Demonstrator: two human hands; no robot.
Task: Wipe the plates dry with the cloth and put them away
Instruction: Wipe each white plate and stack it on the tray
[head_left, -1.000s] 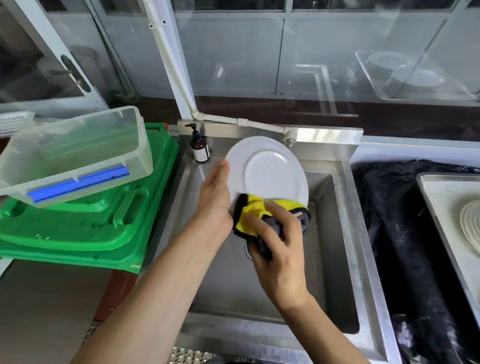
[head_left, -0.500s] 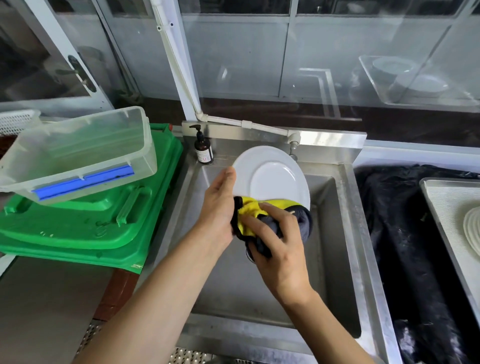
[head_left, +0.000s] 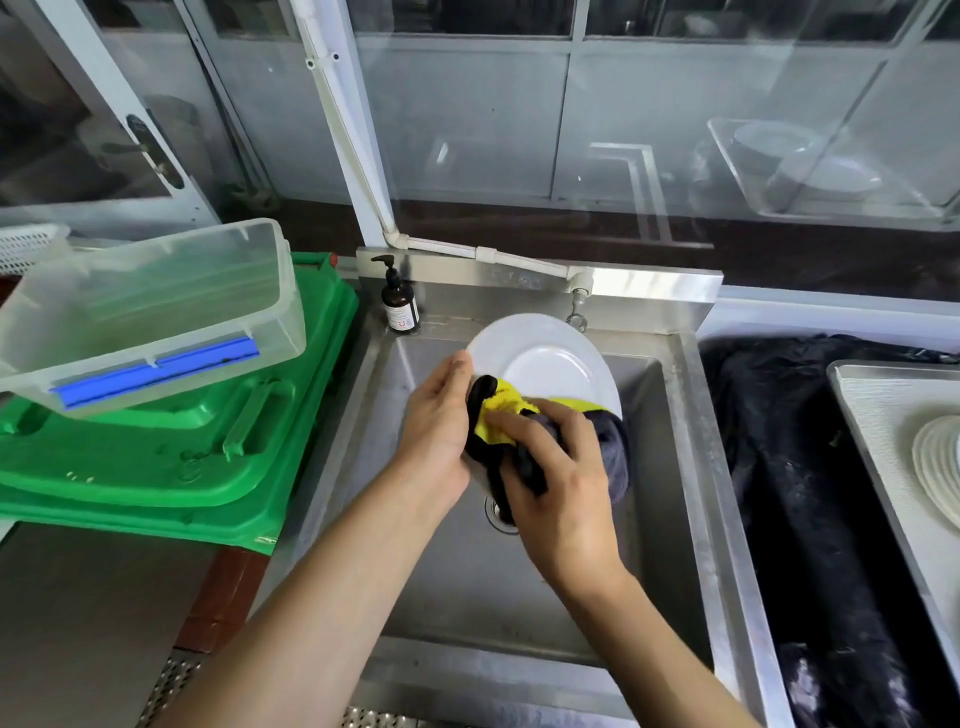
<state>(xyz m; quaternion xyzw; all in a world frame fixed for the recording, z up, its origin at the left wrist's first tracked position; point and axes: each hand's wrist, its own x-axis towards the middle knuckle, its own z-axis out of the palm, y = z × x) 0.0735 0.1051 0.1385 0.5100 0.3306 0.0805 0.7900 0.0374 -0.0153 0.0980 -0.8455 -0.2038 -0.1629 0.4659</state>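
Note:
Over the steel sink (head_left: 691, 467) a white plate (head_left: 540, 358) is held tilted, its face toward me. My left hand (head_left: 436, 431) grips its left rim, thumb on the front. A yellow and dark grey cloth (head_left: 501, 415) lies bunched against the plate's lower part, and my right hand (head_left: 561, 483) grips it and presses it on the plate. The plate's bottom edge is hidden behind the cloth and hands. A stack of white plates (head_left: 937, 467) lies on a metal tray (head_left: 872, 415) at the far right.
A clear plastic bin (head_left: 156, 312) with a blue strip sits on green plastic lids (head_left: 171, 457) left of the sink. A brown pump bottle (head_left: 399, 306) stands at the sink's back left corner. Black fabric (head_left: 795, 467) covers the counter to the right.
The plate and both hands have drifted slightly right and down in view. My right hand has slid the cloth a little along the plate's lower part.

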